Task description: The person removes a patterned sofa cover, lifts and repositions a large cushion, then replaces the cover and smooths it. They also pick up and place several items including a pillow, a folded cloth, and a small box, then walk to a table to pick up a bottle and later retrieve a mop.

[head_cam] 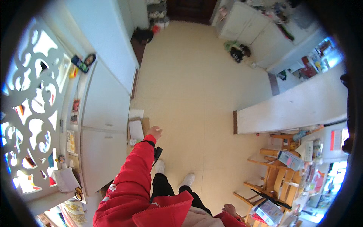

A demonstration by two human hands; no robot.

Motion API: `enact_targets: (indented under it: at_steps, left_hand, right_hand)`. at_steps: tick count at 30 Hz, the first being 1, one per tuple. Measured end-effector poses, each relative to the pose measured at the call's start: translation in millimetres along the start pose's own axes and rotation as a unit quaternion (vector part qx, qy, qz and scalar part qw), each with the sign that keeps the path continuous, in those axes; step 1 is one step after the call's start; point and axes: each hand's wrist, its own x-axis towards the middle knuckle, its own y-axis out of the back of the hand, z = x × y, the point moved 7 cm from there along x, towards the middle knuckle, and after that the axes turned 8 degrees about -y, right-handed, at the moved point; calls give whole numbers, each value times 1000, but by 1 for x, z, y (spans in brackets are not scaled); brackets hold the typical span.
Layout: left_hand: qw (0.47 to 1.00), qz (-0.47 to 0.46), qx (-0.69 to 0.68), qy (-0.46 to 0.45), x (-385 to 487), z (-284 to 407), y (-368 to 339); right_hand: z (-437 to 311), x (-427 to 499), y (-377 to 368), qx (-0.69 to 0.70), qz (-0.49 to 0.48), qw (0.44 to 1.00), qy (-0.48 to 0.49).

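Observation:
My left hand [155, 132] reaches forward over the tiled floor, fingers loosely bent, with nothing seen in it. A dark device is strapped at that wrist, below the red jacket sleeve [133, 159]. Beyond the hand, to its left, a white sheet [136, 130] lies on brown cardboard [145, 124] against the white cabinet [105, 105]. My right hand [229, 209] hangs low near the jacket's hem, left of the wooden chairs; its fingers look curled, and whether it holds anything is not clear. White shoes [187, 180] stand on the floor between the hands.
Wooden chairs [279, 181] bearing plastic-wrapped packs [268, 211] line the right side. A white partition wall [289, 110] juts in above them. Bags [239, 53] lie by the far right cabinets [244, 24]. On the left, a carved white lattice [35, 107] stands behind the cabinet, and scissors [78, 193] rest near it.

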Motion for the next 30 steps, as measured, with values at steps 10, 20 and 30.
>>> enact_targets:
  at_steps: [10,20,30]
  left_hand:
    - [892,-116,436,-22,-118,90,-52]
    - [892,-149,413,-111,-52,104,-25]
    - [446,-509,663,-321,150,181,-28]
  right_hand:
    - [-9,51,105,134,101,985,48]
    - [-111,90,117,-26,99,993,60]
    - [-324,129,152,-108,225,964,92]
